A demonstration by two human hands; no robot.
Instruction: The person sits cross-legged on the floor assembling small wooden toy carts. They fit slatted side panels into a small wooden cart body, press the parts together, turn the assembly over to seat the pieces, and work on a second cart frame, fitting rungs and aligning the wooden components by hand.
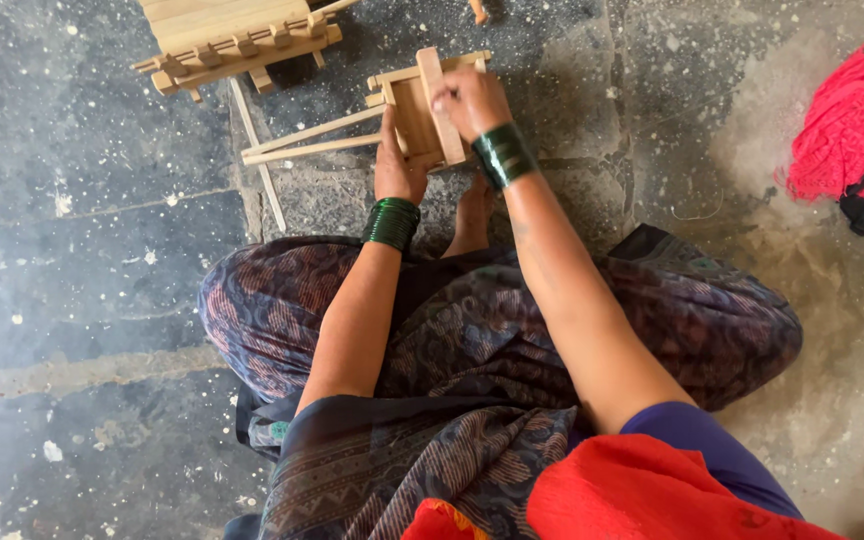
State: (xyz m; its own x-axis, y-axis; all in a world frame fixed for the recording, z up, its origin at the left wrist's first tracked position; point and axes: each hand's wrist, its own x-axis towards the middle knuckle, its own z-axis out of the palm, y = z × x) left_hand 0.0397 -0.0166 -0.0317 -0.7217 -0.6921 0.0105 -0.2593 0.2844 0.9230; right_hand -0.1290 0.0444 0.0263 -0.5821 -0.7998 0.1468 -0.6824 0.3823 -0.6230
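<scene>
Head view, looking down on a seated person working on a stone floor (82, 250).

Left hand (397, 165): laid against the near left side of a small wooden frame assembly (420, 110), the fingers reaching up along its edge and steadying it. How tightly they close cannot be told; the far side of the hand is hidden. Green bangles (392, 222) sit at the wrist.

Right hand (469, 100): on top of the assembly, fingers curled narrow and pressed down on an upright flat slat (439, 112) at the frame's right side. Whether a small item is pinched under them cannot be told.

Location of work piece: on the floor directly ahead of the knees, with a bare foot (472, 215) just beside its near edge. Two thin wooden sticks (312, 140) project from its left side, and another loose stick (257, 150) lies across the floor beneath them.

Other items: a larger slatted wooden piece (232, 40) at the top left, well apart from the hands; a red cloth bundle (852, 120) at the far right.

Risk assessment: the frame is restrained only by hand. In my judgement, downward pressure on the slat could tip or skid the frame on the gritty floor. The projecting sticks could be levered loose or snapped. The foot lies close enough to be struck if the piece slips.
</scene>
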